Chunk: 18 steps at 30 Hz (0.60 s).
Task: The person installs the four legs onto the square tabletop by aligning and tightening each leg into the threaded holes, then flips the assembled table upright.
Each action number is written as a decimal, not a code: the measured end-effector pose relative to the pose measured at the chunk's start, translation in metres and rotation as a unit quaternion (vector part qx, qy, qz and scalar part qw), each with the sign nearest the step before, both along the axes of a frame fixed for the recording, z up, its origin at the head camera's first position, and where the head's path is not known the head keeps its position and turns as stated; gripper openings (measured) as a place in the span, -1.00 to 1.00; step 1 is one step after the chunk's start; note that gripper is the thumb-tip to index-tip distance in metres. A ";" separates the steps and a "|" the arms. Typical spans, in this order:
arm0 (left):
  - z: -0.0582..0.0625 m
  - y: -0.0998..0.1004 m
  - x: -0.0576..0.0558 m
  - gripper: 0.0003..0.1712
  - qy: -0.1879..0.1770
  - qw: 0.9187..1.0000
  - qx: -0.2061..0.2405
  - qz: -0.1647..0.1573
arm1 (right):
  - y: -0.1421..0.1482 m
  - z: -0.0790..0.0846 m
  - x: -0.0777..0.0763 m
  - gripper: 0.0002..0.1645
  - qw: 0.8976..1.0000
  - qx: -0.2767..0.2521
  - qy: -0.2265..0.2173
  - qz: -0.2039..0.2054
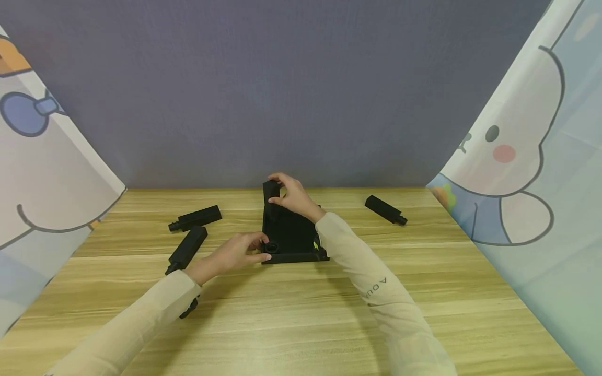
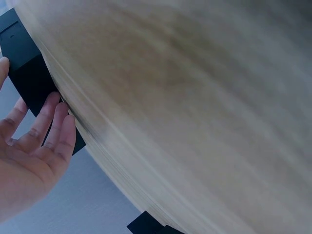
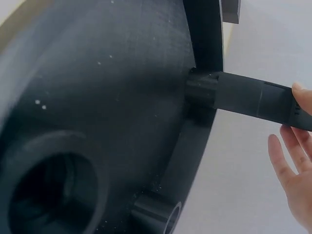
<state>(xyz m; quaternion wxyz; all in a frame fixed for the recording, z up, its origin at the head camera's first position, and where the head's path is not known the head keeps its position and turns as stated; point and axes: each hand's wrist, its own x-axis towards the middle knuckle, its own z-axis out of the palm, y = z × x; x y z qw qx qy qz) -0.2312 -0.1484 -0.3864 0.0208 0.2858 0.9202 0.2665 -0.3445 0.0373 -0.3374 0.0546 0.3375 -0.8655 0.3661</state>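
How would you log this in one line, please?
left hand: holds black tray at near-left corner | right hand: grips upright black leg at far-left corner | table: loose legs both sides

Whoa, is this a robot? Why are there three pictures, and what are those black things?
No robot here, just a person's two bare hands! The big picture comes from a camera on the person's head, looking down. The other two come from little cameras on each wrist.

On the wooden table sits a black tray with raised edges. The left hand holds its near left corner. The right hand pinches a black block, standing up at the tray's far left corner.

Two similar blocks lie to the left and one more block lies to the right. Another black piece peeks out by the left sleeve, mostly hidden.
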 end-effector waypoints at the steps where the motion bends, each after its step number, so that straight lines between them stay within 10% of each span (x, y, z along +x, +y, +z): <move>1: 0.000 0.000 0.000 -0.58 0.000 1.000 -0.001 0.001 | 0.000 0.001 -0.001 -0.32 1.000 0.004 -0.003 0.004; 18: 0.000 -0.001 0.001 -0.57 -0.002 1.000 0.004 0.000 | 0.005 0.003 -0.004 -0.41 0.999 -0.011 -0.023 0.029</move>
